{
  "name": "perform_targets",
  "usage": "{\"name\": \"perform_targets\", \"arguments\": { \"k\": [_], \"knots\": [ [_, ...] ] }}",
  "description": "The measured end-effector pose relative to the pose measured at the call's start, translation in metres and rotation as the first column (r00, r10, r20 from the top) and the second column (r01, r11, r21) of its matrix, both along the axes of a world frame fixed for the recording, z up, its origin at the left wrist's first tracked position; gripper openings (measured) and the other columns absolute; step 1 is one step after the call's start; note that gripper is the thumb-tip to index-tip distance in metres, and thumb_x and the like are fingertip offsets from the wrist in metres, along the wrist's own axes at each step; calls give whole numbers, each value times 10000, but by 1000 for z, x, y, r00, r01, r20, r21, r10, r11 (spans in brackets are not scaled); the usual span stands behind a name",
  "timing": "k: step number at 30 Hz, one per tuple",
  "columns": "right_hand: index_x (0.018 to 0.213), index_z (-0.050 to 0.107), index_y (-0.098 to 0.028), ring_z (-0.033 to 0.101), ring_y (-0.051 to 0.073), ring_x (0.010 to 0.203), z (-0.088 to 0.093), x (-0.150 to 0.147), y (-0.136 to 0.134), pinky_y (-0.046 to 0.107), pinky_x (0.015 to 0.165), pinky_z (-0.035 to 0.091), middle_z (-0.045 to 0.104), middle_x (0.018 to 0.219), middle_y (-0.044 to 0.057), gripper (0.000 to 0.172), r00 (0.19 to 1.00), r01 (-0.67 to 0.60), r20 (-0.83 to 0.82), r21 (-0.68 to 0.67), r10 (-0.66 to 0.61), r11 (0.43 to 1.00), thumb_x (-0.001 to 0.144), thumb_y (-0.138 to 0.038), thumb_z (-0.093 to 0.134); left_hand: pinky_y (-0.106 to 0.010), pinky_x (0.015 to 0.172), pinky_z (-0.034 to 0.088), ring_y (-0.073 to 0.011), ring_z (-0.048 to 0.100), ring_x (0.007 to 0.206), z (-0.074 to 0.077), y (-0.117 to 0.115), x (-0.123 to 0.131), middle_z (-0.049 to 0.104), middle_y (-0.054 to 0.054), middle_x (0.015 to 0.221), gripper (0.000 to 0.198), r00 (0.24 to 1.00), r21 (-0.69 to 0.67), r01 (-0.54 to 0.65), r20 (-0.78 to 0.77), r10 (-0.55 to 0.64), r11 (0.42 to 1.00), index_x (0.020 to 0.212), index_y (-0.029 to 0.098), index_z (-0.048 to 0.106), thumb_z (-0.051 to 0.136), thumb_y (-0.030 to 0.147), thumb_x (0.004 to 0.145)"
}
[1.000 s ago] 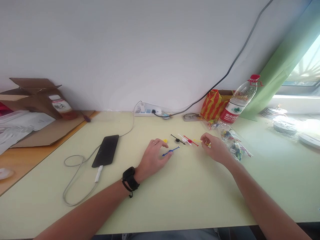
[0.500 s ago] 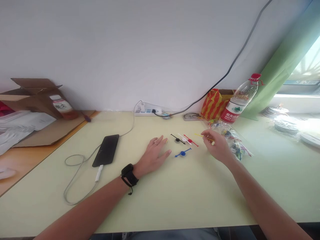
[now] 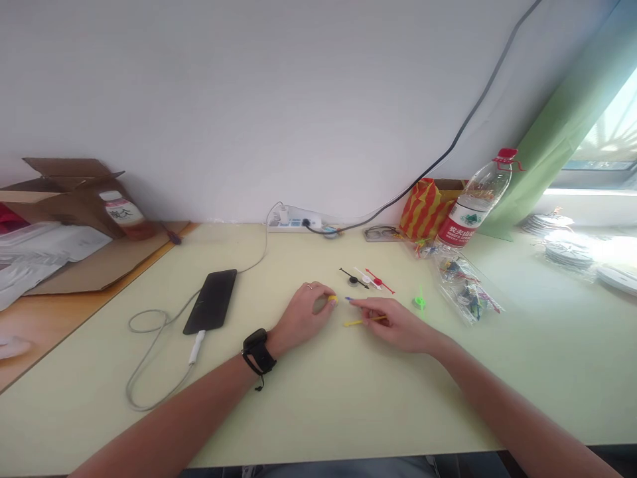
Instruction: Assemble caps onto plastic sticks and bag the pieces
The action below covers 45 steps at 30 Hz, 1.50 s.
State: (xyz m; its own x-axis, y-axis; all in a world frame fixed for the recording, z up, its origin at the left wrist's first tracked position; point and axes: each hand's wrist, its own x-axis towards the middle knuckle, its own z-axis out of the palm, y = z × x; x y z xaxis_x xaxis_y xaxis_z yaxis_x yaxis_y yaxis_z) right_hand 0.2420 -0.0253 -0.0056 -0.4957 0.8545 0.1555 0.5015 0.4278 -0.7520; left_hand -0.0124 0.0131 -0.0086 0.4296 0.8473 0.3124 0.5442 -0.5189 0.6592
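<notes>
My left hand (image 3: 304, 311) is closed in a pinch on a small round yellow piece (image 3: 333, 300), just above or on the table. My right hand (image 3: 395, 323) has a thin yellow arrow (image 3: 353, 323) between its fingers, pointing left. Its stretched index finger lies over the blue arrow spinner (image 3: 350, 299), leaving only the tip in sight. Beyond the hands lie a black arrow spinner (image 3: 353, 280), a white one (image 3: 366, 279) and a red one (image 3: 378, 281), side by side. A bright green arrow spinner (image 3: 419, 303) is right of my right hand.
Clear plastic bags of small parts (image 3: 468, 292) lie at right, before a large water bottle (image 3: 465, 212). Stacked white discs (image 3: 567, 252) are farther right. A phone (image 3: 211, 301) with a looped cable is at left. A power strip (image 3: 293, 224) stands against the wall.
My right hand has moved left and nearer with the yellow arrow, covering most of the blue spinner. The green spinner has come into sight. My left hand's spread fingers have closed on the round yellow piece.
</notes>
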Motion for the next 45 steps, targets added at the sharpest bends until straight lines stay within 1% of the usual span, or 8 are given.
{"name": "perform_targets", "arguments": {
  "k": [3,7,14,20,28,33,39,45],
  "knots": [
    [1436,563,-247,559,141,672,-4,8,6,272,606,477,653,957,34,523,994,107,13,36,-107,994,922,-176,496,-399,923,526,-230,648,1020,-1,2,-1,720,-59,1073,245,995,-48,-13,101,18,999,1074,219,668,521,402,1004],
    [1148,638,-215,558,155,707,-1,13,12,296,642,480,645,959,45,237,972,228,-79,60,-223,972,974,-289,494,-335,818,564,-191,669,887,-1,2,1,717,-47,980,265,968,-151,-7,247,45,989,1049,210,649,609,455,954],
    [1040,620,-219,463,136,622,15,2,5,258,544,397,526,752,-11,305,940,162,-285,-118,-189,980,1021,-493,487,-359,841,602,-223,738,913,6,-8,9,753,-77,989,386,909,-428,175,416,22,887,1124,189,701,766,450,848],
    [1186,567,-253,636,182,976,14,-19,-9,322,830,541,633,1088,68,257,908,-8,-416,-129,-47,992,1024,-446,521,-431,985,586,-247,742,1011,11,-19,14,766,-110,1105,402,841,-409,379,526,-125,830,1141,178,712,831,373,809],
    [1086,555,-242,621,184,845,1,-22,-6,315,735,523,640,957,48,148,951,80,-301,4,-75,997,1017,-368,522,-426,990,586,-267,714,1091,11,-19,16,765,-108,1161,300,859,-362,355,490,-148,862,1113,182,763,741,389,897],
    [1038,576,-241,624,190,817,2,-21,-6,310,684,511,663,917,49,130,969,68,-240,37,-58,997,1018,-357,522,-415,996,584,-266,716,1099,12,-23,16,772,-94,1160,283,872,-333,364,449,-193,870,1117,195,777,724,380,910],
    [1027,606,-238,646,203,875,7,-20,-9,337,758,538,679,969,64,139,957,52,-287,45,-37,998,1016,-355,533,-424,1010,581,-260,725,1077,14,-24,15,768,-91,1168,299,877,-311,347,441,-189,885,1145,195,761,732,374,907],
    [1025,619,-244,626,191,769,3,-17,-8,315,665,515,686,882,47,178,980,82,-192,97,-62,992,1018,-396,524,-436,993,588,-262,730,1055,11,-22,14,772,-99,1148,302,879,-303,320,448,-162,898,1125,191,754,730,397,905]
  ]
}}
